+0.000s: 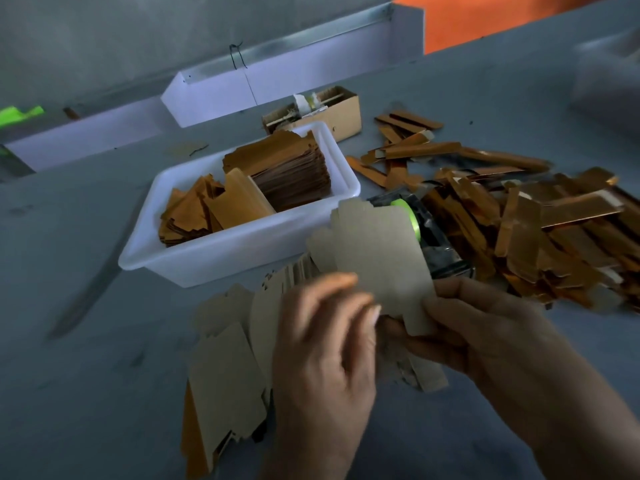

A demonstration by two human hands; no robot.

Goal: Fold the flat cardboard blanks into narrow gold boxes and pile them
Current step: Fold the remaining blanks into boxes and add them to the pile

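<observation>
- No brand, label or writing can be read on anything in view; the whole picture is soft and the hands are blurred.
- A flat grey-brown cardboard blank with notched flaps (377,258) is held up in the air above the grey bench (86,341), its plain uncoated side facing the camera.
- Its long axis runs from near right to far left, with the far flapped end tilted up over the rim of the tub and the near end down between the two hands.
- The right hand (491,327) grips the blank's near end, thumb on the facing side and fingers curled behind it.
- The left hand (325,344) is at the blank's near left edge with its fingers bent toward it; the blur keeps me from telling whether it pinches the card or only touches it.
- A fanned stack of more flat blanks (228,368), plain side up with gold showing at the near edge, lies on the bench under and left of the left hand.
- A white rectangular plastic tub (221,258) stands just beyond, holding gold-faced flat blanks (277,174), some stacked on edge and some leaning.
- To the right, a loose heap of narrow folded gold boxes (526,223) lies on the bench, pointing every way.
- A dark tape dispenser with a green roll (415,223) sits between the tub and the heap, partly behind the held blank.
- A small open brown carton (332,112) stands behind the tub.
</observation>
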